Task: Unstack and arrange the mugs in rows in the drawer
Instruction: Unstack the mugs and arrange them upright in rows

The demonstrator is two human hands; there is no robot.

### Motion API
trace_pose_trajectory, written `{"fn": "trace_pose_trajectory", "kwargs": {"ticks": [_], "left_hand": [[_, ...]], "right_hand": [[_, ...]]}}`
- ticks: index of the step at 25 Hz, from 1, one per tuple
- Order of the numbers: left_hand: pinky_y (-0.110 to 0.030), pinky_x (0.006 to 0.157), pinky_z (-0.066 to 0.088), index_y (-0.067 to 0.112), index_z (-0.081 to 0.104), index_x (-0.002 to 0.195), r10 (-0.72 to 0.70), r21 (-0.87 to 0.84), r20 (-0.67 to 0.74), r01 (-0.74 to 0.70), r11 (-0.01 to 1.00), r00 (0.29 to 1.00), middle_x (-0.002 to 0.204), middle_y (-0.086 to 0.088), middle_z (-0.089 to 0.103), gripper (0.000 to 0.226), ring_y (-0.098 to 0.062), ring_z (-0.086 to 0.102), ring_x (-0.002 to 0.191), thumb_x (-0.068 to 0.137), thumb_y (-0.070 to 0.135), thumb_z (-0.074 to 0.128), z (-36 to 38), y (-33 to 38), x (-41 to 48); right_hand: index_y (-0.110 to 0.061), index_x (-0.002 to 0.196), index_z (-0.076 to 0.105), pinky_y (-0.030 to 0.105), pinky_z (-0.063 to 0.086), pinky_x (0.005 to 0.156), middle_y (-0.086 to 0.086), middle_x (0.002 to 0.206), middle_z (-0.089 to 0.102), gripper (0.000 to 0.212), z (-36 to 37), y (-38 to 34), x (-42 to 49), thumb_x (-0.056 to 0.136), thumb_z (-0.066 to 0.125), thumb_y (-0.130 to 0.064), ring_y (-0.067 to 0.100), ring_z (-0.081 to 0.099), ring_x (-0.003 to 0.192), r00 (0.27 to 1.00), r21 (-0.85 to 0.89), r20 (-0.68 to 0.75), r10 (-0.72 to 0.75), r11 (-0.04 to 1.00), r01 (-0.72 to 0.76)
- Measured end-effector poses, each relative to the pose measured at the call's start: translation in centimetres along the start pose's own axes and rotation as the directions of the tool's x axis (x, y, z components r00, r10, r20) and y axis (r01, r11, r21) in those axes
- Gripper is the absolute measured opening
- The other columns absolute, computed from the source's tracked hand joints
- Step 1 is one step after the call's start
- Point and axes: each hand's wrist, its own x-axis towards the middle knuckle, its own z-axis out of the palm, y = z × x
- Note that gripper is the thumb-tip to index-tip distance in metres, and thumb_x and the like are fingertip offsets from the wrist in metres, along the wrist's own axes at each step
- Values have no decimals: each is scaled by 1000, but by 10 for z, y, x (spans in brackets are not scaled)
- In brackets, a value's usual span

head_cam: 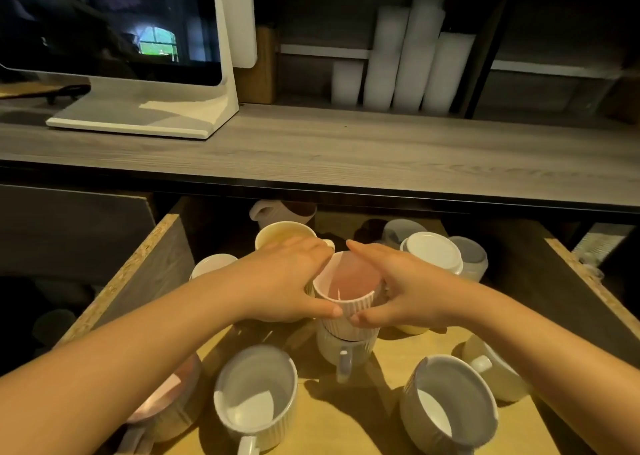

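A ribbed pink mug (348, 283) stands stacked on a ribbed white mug (341, 349) in the middle of the open wooden drawer (149, 264). My left hand (287, 281) clasps the pink mug's left side and my right hand (398, 292) clasps its right side, thumbs meeting at the front. Near me stand a grey mug (256, 397), another grey mug (450, 404), a pink mug (169, 406) under my left forearm and a cream mug (491, 368). Behind are a yellow mug (282, 235) and an upturned white mug (433, 252).
More mugs crowd the drawer's back, partly under the grey countertop (346, 150). A white-framed screen (114, 39) stands on the counter at left, and white cup stacks (405, 60) fill the shelf behind. The drawer's raw chipboard side walls flank both arms.
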Motion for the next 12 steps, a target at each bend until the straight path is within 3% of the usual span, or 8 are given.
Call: {"fn": "trace_pose_trajectory", "kwargs": {"ticks": [4,8,12], "left_hand": [[-32,104,37,29,32,138,7,-46,-30,-9,999,1000,145,10,36,72,-10,36,129,78,58,61,3,-4,0],[-26,99,37,31,39,132,48,-62,-84,-53,997,995,136,13,42,71,-7,39,122,73,59,66,3,-5,2],[-21,99,32,35,32,137,56,-227,-201,-102,969,978,140,15,41,75,-2,36,125,74,52,69,0,0,4]], "right_hand": [[-34,147,14,26,42,97,-9,151,31,93,5,-2,0,75,70,-47,13,38,131,998,32,-62,7,999,-5],[-30,137,32,22,48,82,-8,133,46,83,6,-6,-2,67,76,-45,8,46,107,987,23,-160,-22,999,26],[-28,136,33,16,45,74,-12,120,45,88,-8,0,-8,63,80,-39,6,46,102,963,155,-268,15,987,28]]}}
